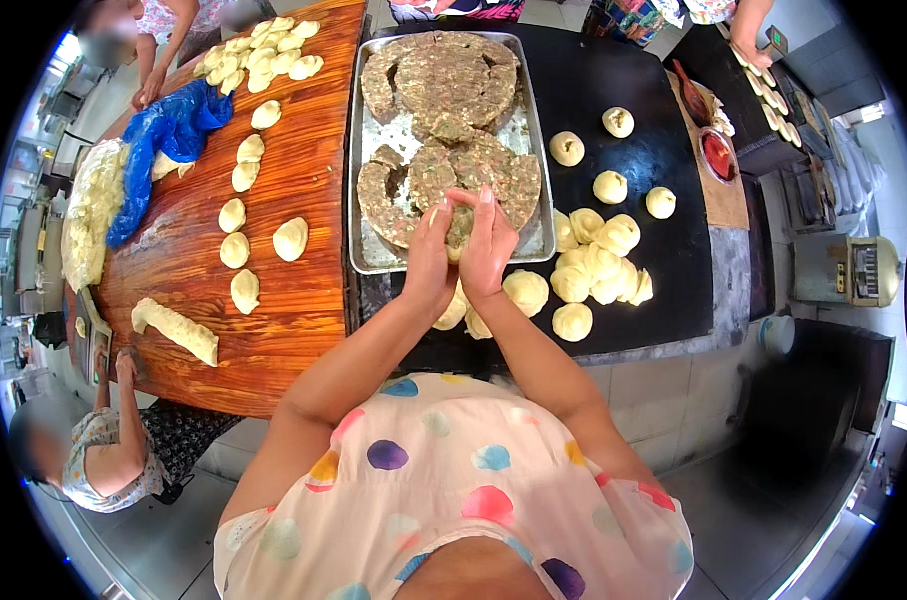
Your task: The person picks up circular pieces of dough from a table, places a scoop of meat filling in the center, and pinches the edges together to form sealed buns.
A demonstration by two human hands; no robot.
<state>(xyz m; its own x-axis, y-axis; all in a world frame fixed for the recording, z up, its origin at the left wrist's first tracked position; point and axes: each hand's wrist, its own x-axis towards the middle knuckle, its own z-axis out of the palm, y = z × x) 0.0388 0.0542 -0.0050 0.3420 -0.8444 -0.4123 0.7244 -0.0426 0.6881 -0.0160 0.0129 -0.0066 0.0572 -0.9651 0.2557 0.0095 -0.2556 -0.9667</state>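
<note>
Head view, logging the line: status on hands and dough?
Left hand and right hand cupped together around a filled dough piece. Held over the metal tray of filling. Nothing between them.

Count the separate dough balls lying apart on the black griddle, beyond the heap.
4: dough ball farthest back, another to its left, a third nearer, a fourth rightmost. The heap may hide more.

We see a reddish-brown wooden tabletop [303, 200] on the left, carrying pale flattened dough pieces [235, 215], a long strip of dough [176, 330], a crumpled blue plastic bag [168, 135] and a heap of shredded pale dough [91, 210]. Beside it, touching its right edge, we see a black flat countertop [593, 90]. On the black surface rest a rectangular metal tray of minced filling [451, 150] and a cluster of round dough balls [593, 270].
</note>
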